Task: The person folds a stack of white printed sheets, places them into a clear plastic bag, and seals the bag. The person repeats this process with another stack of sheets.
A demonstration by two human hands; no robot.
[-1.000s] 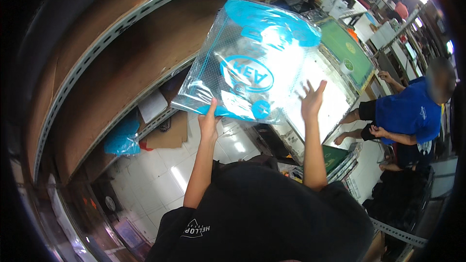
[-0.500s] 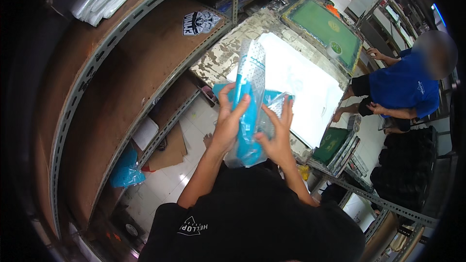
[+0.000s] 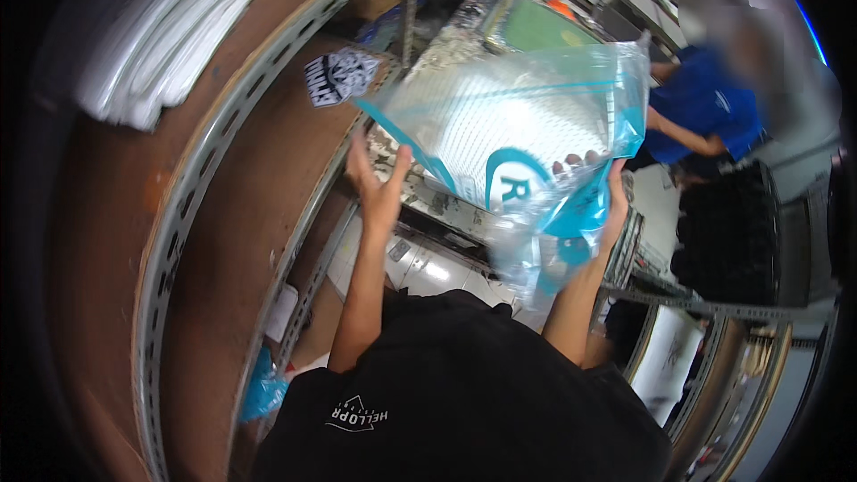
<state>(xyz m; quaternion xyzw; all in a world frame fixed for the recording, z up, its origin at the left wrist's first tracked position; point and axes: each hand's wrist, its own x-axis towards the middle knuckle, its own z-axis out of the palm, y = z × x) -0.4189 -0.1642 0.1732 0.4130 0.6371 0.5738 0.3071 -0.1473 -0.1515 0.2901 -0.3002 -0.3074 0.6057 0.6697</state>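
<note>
Workshop, head view: slotted-metal shelving (image 3: 223,187) curves along the left, beside a paint-stained table (image 3: 449,45). Before me, a blue-printed clear plastic bag (image 3: 527,116) spreads above the table. The left hand (image 3: 378,189), thumb and fingers spread, stands at its left edge, contact unclear; the right hand (image 3: 612,210) pinches its crumpled right side, fingertips visible through the film.

A shelf (image 3: 250,187) stands left of the bag (image 3: 509,107), a co-worker (image 3: 710,107) right.

Glossy clear plastic bag (image 3: 464,98) w/ blue print, matt black cloth shirt (image 3: 482,393), perf. metal shelf edge (image 3: 183,205), smooth glossy floor tiles (image 3: 436,270)
</note>
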